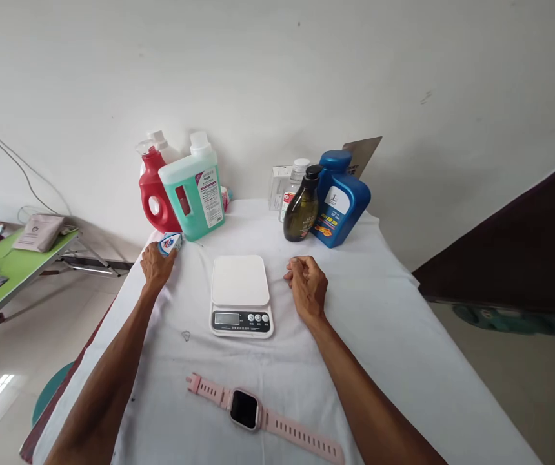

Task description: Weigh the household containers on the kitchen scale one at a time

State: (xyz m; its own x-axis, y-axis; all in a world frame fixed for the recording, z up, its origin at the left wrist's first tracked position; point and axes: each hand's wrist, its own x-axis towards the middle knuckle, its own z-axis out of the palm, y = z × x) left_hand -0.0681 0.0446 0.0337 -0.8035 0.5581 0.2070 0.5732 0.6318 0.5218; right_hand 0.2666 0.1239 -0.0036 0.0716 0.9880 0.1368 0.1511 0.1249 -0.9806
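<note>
My left hand (158, 263) has its fingers closed around a small white and blue box (170, 243) at the table's left side, just in front of the bottles. Loosely curled, my right hand (308, 284) rests on the cloth to the right of the scale; whatever its fingers may hold is hidden. Between the two hands sits a white kitchen scale (240, 281), its plate bare and its display (226, 318) blank. Nearer to me lies a pink smartwatch (245, 409) with its strap spread out flat.
At the back left stand a red jug (153, 187) and a green bottle (193, 194). A dark pump bottle (301, 210), a clear bottle (299, 169) and blue bottles (338, 210) stand back right. A wire clip (186, 336) lies on the white cloth (393, 361). Left is a green table (20, 265).
</note>
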